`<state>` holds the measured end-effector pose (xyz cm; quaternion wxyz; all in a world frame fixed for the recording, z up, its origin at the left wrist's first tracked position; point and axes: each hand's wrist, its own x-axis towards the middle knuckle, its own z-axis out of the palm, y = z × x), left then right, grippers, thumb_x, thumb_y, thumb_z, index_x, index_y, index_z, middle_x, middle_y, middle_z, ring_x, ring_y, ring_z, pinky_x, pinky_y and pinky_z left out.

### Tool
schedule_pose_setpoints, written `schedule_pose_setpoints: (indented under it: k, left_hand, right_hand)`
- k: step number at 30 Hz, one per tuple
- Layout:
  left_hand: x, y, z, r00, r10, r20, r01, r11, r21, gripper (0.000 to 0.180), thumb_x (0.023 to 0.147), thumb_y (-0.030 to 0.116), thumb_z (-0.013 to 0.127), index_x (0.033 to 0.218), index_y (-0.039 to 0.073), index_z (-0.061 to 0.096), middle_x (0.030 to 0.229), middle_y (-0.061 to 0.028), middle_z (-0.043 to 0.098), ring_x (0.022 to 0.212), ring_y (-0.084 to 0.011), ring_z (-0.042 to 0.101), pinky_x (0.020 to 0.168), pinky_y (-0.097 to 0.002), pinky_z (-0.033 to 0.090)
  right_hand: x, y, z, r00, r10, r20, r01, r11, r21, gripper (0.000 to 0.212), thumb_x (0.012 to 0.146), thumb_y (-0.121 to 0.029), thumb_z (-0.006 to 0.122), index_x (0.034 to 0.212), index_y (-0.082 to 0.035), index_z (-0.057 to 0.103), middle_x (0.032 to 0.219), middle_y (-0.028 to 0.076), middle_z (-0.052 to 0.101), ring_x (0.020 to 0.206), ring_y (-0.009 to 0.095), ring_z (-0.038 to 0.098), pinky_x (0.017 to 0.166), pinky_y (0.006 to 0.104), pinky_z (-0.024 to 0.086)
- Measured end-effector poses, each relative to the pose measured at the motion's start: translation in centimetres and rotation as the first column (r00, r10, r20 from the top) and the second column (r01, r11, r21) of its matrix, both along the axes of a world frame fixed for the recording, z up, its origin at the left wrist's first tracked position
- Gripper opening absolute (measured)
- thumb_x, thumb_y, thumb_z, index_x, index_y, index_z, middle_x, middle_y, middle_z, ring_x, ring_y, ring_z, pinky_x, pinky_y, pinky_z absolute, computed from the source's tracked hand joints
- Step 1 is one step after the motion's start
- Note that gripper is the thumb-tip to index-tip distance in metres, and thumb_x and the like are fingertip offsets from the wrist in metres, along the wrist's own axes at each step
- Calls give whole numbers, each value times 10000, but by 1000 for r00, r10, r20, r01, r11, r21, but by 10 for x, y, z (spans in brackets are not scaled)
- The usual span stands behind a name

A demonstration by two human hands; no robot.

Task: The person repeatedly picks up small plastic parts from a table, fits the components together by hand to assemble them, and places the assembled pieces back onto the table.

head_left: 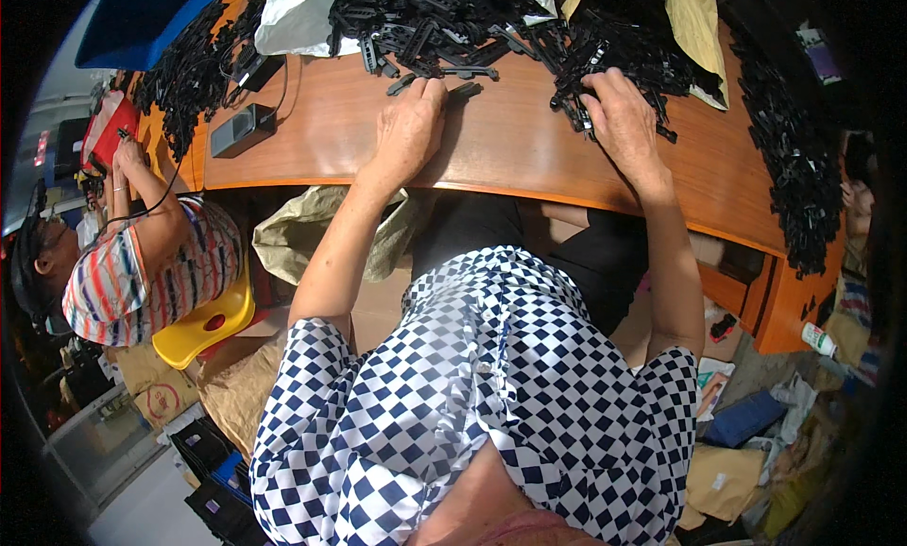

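Note:
My left hand (pixel 413 121) rests on the wooden table with its fingers curled over a narrow black plastic part (pixel 463 93), whose ends show on either side of the fingers. Just beyond it lie more long black plastic parts (pixel 416 31) in a heap. My right hand (pixel 621 121) reaches into a second pile of small black parts (pixel 605 50), some with shiny metal bits. Its thumb and fingers are bent together at the pile's near edge; what they grip is hidden.
A grey-black box (pixel 243 130) with a cable stands on the table (pixel 321 149) at left. More black parts (pixel 792 168) line the right side. An open woven sack (pixel 300 232) hangs below the edge. A co-worker in a striped shirt (pixel 156 272) sits at left by a yellow stool (pixel 210 324).

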<state>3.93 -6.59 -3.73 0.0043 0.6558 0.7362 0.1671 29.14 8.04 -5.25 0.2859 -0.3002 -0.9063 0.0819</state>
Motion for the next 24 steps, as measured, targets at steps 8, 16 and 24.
schedule_pose_setpoints:
  k: [8, 16, 24]
  left_hand:
    - [-8, 2, -14, 798, 29, 602, -110, 989, 99, 145, 815, 78, 646, 922, 46, 553, 777, -76, 600, 705, -195, 576, 643, -326, 467]
    - [12, 3, 4, 634, -27, 773, -52, 996, 78, 125, 887, 111, 629, 954, 30, 562, 794, 31, 543, 688, -34, 492, 584, -183, 420]
    - [36, 5, 13, 476, -74, 876, -126, 980, 151, 198, 864, 123, 665, 1002, 21, 567, 814, 9, 574, 681, -48, 534, 561, -187, 454]
  right_hand:
    - [-37, -12, -1, 799, -140, -585, -334, 705, -625, 249, 910, -120, 576, 1129, -14, 527, 970, 73, 595, 867, 116, 588, 721, 263, 514]
    - [-61, -78, 4, 865, -10, -502, -363, 677, -640, 249, 894, -91, 587, 1133, -25, 581, 793, 111, 674, 577, 135, 619, 537, 246, 505]
    - [-68, -90, -3, 810, -148, -568, -344, 664, -664, 146, 867, -45, 605, 1005, 3, 600, 754, 93, 655, 564, 119, 596, 501, 253, 479]
